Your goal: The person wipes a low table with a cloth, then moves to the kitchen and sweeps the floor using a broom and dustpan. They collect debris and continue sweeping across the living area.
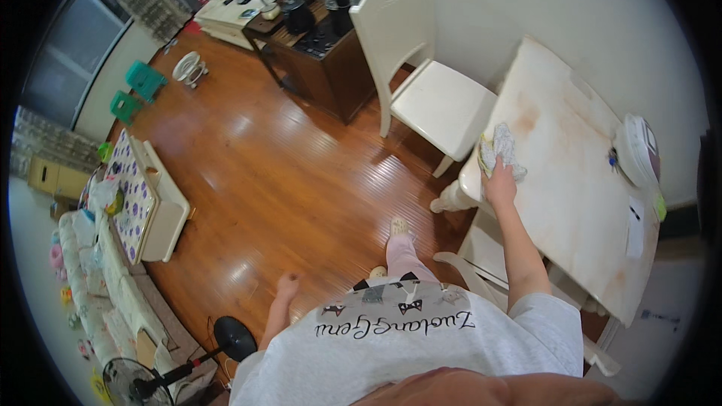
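My right hand grips a crumpled, light patterned cloth with a yellow-green edge, pressed onto the near-left edge of a white dining table. Brownish stains mark the tabletop beyond the cloth. Low at my side hangs my left hand, fingers curled together, with nothing visible in it. On the table's far side lie a set of keys with a blue fob, a white oval appliance or container and a white paper with a dark pen on it.
A white chair stands at the table's end; another chair is partly under its near side. Beyond is a dark tea cabinet. To the left are a coffee table, a sofa, green stools and a standing fan.
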Demonstrator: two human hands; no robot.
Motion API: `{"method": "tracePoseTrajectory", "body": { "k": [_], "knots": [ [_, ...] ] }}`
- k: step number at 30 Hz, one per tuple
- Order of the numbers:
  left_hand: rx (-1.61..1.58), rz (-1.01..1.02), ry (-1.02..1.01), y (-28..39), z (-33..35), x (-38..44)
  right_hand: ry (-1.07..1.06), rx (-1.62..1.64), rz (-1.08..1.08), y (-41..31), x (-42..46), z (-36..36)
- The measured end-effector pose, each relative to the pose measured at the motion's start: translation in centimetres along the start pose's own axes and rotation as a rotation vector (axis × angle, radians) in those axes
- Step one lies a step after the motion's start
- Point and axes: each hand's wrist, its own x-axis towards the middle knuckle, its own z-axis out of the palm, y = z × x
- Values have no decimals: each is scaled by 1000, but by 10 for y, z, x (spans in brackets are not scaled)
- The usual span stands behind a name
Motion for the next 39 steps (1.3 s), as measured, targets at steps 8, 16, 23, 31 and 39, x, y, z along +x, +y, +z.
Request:
{"method": "tracePoseTrajectory", "body": {
  "k": [8,16,23,31,39],
  "knots": [
    [102,424,-386,161,-11,27,-311,660,-293,-67,21,41],
    [71,131,141,151,-93,58,-288,891,-155,-56,74,9],
    [164,-46,-175,47,-53,69,309,170,-19,17,107,58],
    [-19,19,-279,41,-62,127,-643,926,-237,-182,55,100],
    [-766,72,35,69,-195,193,-949,880,-668,-447,30,82]
  ]
}}
